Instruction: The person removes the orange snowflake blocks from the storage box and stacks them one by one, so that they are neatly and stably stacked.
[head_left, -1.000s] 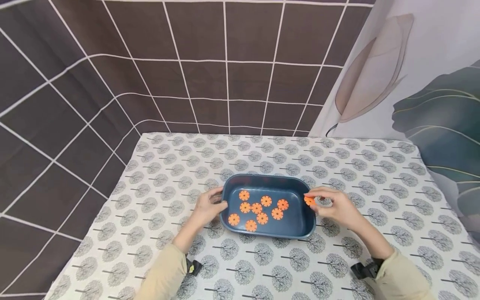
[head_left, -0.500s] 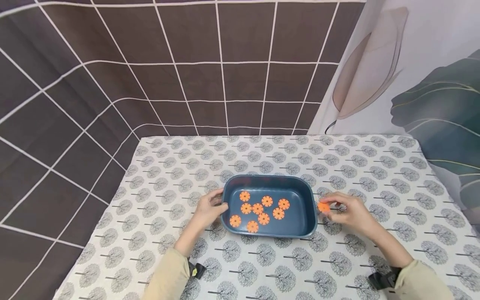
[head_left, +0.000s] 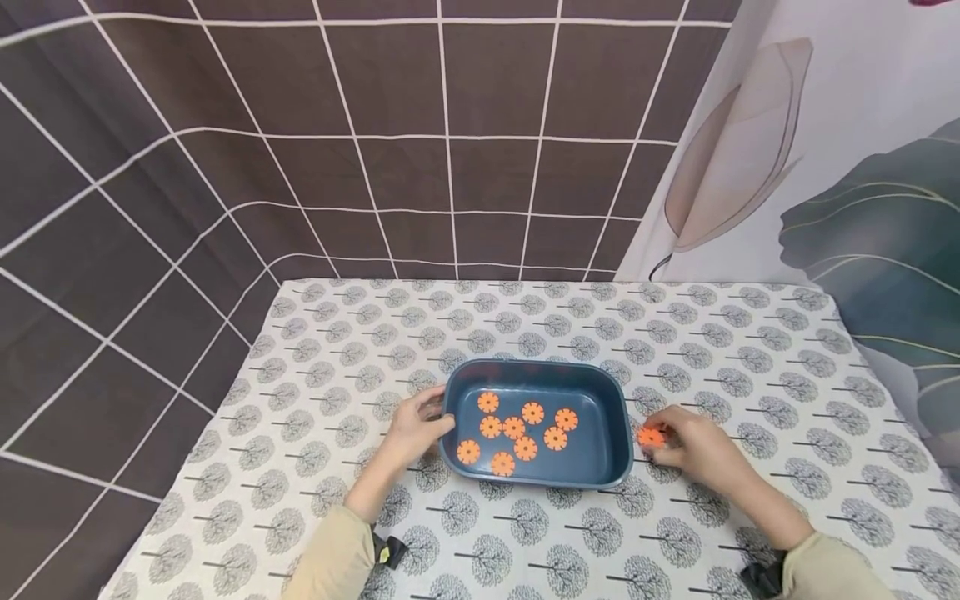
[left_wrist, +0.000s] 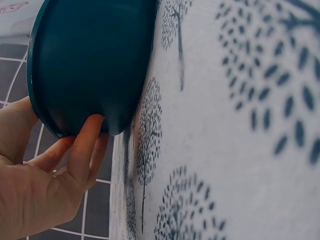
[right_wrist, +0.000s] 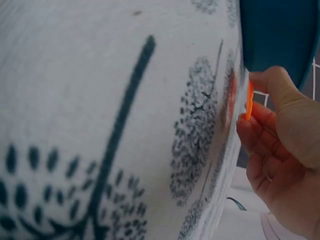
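Observation:
A dark blue rectangular tub (head_left: 588, 458) sits on the cloth-covered table, with several notched orange discs (head_left: 502, 463) lying flat in its left and middle parts. My left hand (head_left: 411, 431) holds the tub's left end; in the left wrist view the thumb is at the rim and the fingertips press the outer wall (left_wrist: 95, 65). Just outside the tub's right end, my right hand (head_left: 693, 447) pinches another notched orange disc (head_left: 649, 437). Seen from the right wrist, this disc (right_wrist: 250, 100) stands on edge between thumb and fingers, close over the cloth.
A white tablecloth (head_left: 360, 533) printed with grey trees covers the table. Behind and to the left hangs a dark curtain (head_left: 390, 175) with white grid lines. A pale leaf-patterned curtain (head_left: 885, 100) hangs at the right, with a thin black cable (head_left: 660, 267) near the table's back edge.
My right hand has carried its orange disc from over the tub's right rim outward to the right and down toward the cloth. The left hand keeps its hold on the tub.

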